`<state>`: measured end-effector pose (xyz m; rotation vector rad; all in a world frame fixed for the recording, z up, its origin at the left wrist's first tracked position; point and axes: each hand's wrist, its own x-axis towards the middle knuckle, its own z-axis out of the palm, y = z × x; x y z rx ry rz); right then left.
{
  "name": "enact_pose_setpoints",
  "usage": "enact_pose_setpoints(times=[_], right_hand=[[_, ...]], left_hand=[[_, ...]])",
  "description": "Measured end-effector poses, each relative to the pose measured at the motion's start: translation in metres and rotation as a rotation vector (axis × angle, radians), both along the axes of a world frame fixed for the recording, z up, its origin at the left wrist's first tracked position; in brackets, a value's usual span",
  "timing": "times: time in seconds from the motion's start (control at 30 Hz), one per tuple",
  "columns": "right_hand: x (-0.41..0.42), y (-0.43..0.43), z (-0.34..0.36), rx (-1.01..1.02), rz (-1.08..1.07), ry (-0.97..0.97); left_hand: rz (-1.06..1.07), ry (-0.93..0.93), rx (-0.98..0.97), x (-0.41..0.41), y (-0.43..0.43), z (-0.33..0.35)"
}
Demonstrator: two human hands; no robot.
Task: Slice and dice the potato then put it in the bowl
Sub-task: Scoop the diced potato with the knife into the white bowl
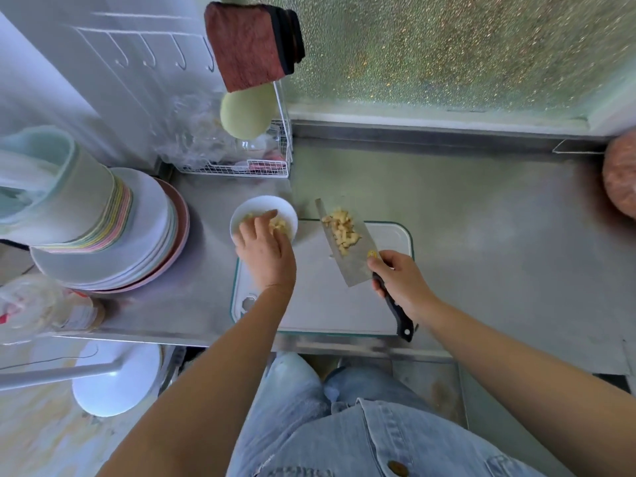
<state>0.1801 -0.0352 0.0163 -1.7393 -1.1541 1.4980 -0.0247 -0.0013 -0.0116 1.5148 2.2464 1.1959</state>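
Note:
A white bowl (254,205) stands on the steel counter just left of the white cutting board (320,304). Pale yellow diced potato (278,224) lies in it. My left hand (266,251) reaches into the bowl, fingers spread over the pieces. My right hand (399,282) is shut on the black handle of a cleaver (347,261). Its flat blade is held level above the board's far edge. A heap of diced potato (341,228) rests on the blade, a short way right of the bowl.
A tall stack of plates and bowls (113,232) stands left of the bowl. A wire rack (241,163) with plastic wrap and a green object sits behind it. A brown cloth (247,49) hangs above. A round reddish object (621,177) is at the far right.

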Motion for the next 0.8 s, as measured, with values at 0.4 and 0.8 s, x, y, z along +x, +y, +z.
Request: enact_pose_setpoints(times=[0.4, 0.8], right_hand=[[-0.036, 0.018, 0.009, -0.039, -0.001, -0.015], [-0.055, 0.034, 0.013, 0.065, 0.125, -0.126]], left_hand=[[0.132, -0.401, -0.601, -0.065, 0.011, -0.012], [0.040, -0.129, -0.522, -0.061, -0.020, 0.000]])
